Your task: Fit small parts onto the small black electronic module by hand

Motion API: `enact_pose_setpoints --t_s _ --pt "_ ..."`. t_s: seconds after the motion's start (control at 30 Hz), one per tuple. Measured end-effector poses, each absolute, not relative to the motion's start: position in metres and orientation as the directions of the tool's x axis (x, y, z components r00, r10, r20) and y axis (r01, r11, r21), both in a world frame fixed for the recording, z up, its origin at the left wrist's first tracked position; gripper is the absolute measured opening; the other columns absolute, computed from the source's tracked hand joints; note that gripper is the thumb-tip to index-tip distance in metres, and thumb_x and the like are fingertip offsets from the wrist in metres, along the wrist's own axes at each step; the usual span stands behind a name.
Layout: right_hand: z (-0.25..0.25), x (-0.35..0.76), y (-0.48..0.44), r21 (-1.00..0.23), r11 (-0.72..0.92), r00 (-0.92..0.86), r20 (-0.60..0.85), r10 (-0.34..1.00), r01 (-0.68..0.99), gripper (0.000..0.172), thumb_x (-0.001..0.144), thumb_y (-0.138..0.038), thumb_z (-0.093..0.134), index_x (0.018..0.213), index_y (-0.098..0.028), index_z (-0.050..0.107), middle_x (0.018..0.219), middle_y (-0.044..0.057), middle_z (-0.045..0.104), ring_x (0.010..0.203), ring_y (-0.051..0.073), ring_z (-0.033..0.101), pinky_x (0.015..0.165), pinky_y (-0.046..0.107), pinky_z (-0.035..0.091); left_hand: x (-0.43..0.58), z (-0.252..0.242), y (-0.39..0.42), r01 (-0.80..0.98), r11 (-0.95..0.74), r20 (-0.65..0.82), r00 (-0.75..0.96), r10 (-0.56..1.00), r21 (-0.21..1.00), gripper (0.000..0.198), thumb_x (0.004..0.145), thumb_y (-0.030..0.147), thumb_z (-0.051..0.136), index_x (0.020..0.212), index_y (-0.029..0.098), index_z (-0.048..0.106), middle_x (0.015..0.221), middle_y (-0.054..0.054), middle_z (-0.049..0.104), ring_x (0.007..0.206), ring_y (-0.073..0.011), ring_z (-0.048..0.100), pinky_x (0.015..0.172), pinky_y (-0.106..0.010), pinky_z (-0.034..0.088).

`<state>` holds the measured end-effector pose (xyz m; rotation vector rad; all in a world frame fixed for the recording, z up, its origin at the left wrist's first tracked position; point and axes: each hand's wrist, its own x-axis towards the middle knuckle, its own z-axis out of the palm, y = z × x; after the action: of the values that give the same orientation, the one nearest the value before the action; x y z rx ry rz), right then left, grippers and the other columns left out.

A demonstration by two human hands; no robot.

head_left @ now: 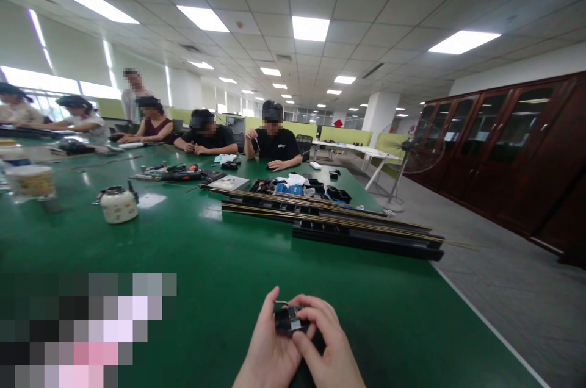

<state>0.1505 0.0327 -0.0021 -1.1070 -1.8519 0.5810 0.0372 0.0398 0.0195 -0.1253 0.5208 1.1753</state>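
A small black electronic module (284,321) with a short wire and a pale silvery patch sits between my hands, just above the near part of the green table (192,290). My left hand (271,348) cups it from the left and below, its thumb pointing up beside the wire. From the right, my right hand (330,342) pinches the module's near side with thumb and fingers. Its right edge is hidden behind those fingers. What exact kind of device it is, I cannot tell.
Black rails (366,241) with thin brass-coloured rods lie across the table ahead. Beyond are tools (178,172), a white box (231,183) and blue packs (288,189). A cream pot (119,204) and a tub (31,182) stand left. Several people sit around the far side.
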Motion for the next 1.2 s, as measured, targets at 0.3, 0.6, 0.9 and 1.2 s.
enact_pose_setpoints --t_s 0.3,0.6,0.9,1.2 --pt "-0.0009 0.1479 0.0309 -0.739 0.542 -0.25 0.481 0.84 0.4 0.03 0.068 -0.005 0.058 0.09 -0.026 0.062 0.107 0.005 0.061 0.104 0.021 0.053 0.091 0.038 0.043 0.0399 0.016 0.0383 -0.912 0.329 -0.503 0.17 0.848 0.246 0.025 0.078 0.034 0.052 0.063 0.014 0.051 0.052 -0.001 0.06 0.042 -0.01 0.056 0.048 -0.026 0.053" --pt "-0.0003 0.1463 0.0307 -0.772 0.499 -0.224 0.445 0.867 0.394 0.026 0.069 -0.008 0.059 0.088 -0.025 0.064 0.104 0.006 0.062 0.104 0.022 0.053 0.092 0.04 0.041 0.0398 0.0135 0.0399 -0.895 0.323 -0.482 0.146 0.864 0.307 0.032 0.079 0.04 0.048 0.071 0.01 0.057 0.062 -0.006 0.064 0.048 -0.0127 0.06 0.052 -0.028 0.053" --pt "-0.0013 0.1477 0.029 -0.77 0.462 -0.214 0.41 0.887 0.44 0.024 0.071 -0.011 0.059 0.09 -0.026 0.064 0.107 0.006 0.061 0.105 0.023 0.051 0.093 0.041 0.041 0.0367 0.0103 0.0423 -0.888 0.342 -0.471 0.171 0.865 0.306 0.031 0.081 0.038 0.045 0.075 0.01 0.057 0.063 -0.006 0.063 0.05 -0.0133 0.059 0.055 -0.03 0.051" --pt "-0.0036 0.1477 0.0297 -0.775 0.475 -0.197 0.433 0.88 0.416 0.019 0.076 -0.018 0.056 0.092 -0.025 0.063 0.109 0.007 0.06 0.107 0.023 0.05 0.095 0.04 0.04 0.0329 0.0172 0.0377 -0.888 0.382 -0.362 0.279 0.89 0.255 0.038 0.078 0.043 0.048 0.074 0.007 0.059 0.067 -0.007 0.063 0.057 -0.0141 0.061 0.058 -0.028 0.051"
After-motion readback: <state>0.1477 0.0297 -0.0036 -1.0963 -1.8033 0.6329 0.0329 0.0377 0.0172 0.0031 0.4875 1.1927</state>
